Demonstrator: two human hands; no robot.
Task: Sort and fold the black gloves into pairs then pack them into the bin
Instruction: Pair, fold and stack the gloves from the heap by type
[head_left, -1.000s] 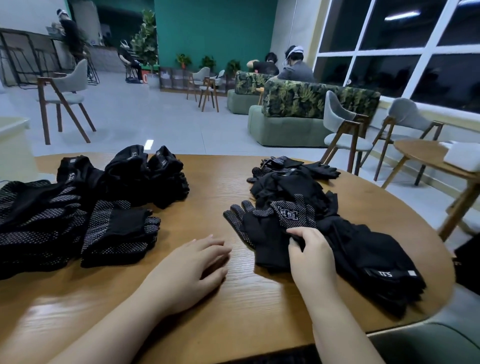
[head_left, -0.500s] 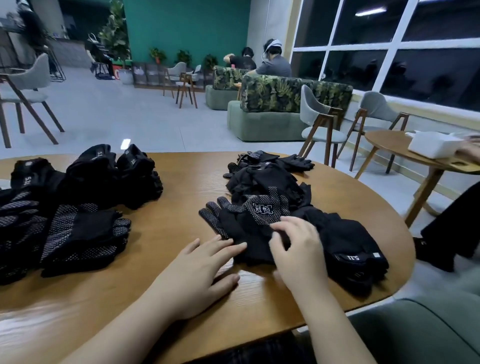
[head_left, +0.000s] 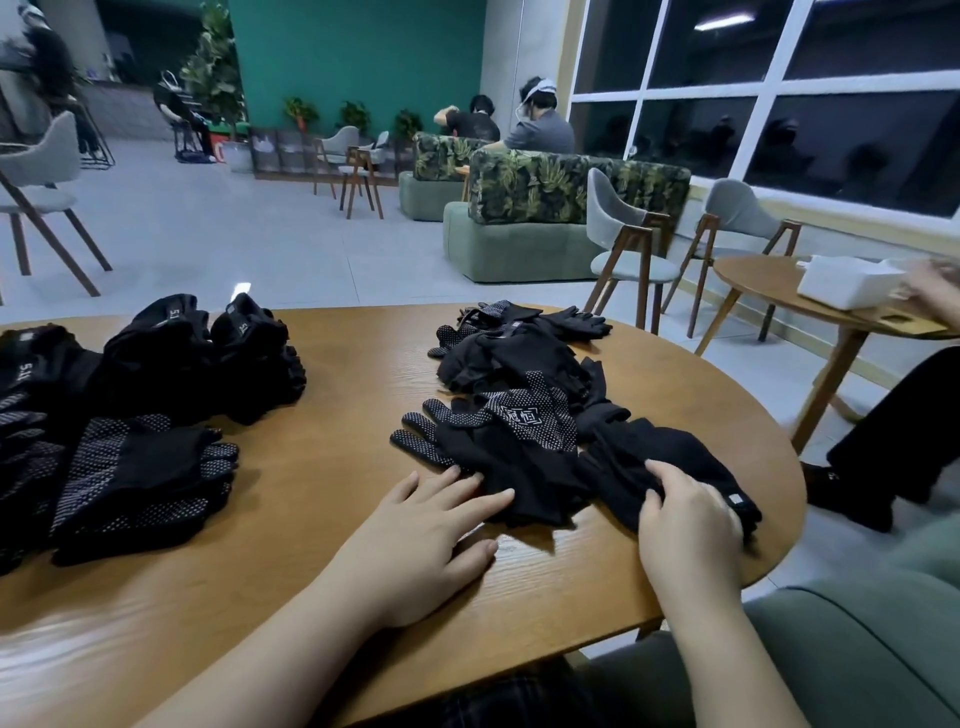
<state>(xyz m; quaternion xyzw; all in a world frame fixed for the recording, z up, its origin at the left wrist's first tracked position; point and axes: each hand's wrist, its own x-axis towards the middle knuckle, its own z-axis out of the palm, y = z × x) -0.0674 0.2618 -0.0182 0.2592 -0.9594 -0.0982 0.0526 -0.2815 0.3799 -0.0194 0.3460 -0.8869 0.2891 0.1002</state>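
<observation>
Here, head view: loose gloves heaped right of centre on the table; sorted stacks at left.

Right hand pinches a plain glove at the heap's near edge. Left hand lies flat, fingertips on a dotted glove.

Risk: lifting may drag tangled neighbours off the table edge.

No bin visible.

Gloves: black, white dot grid on palms and fingers, white block logo. Left pile: same black, dotted. Table: brown wood grain. Sofa: green leaf-print back, plain sage base. Wall: teal. Box: white. Floor: pale grey.
</observation>
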